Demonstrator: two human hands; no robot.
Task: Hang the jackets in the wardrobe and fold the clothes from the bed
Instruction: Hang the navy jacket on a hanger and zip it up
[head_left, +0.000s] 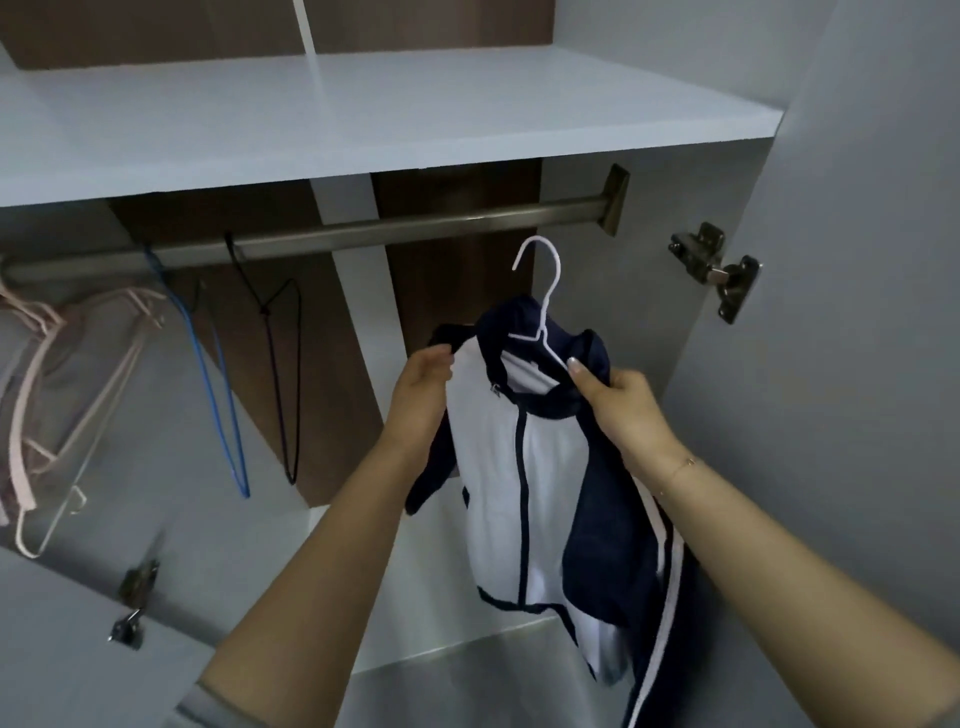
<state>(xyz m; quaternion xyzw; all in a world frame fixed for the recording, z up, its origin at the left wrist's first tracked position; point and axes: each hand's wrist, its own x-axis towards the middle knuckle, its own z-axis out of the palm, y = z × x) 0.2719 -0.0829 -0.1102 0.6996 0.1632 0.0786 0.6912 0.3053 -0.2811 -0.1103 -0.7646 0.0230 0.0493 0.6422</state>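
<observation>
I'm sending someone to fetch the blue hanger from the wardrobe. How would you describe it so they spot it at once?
Look under the wardrobe shelf at the metal rail and follow it toward its left end. The blue hanger hangs there empty, between a bunch of pink hangers on its left and a black hanger on its right. It is the only blue one.

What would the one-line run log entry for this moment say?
stage: hanging | jacket on white hanger | left hand grips shoulder | right hand grips collar | hook below rail, not yet hung
</observation>
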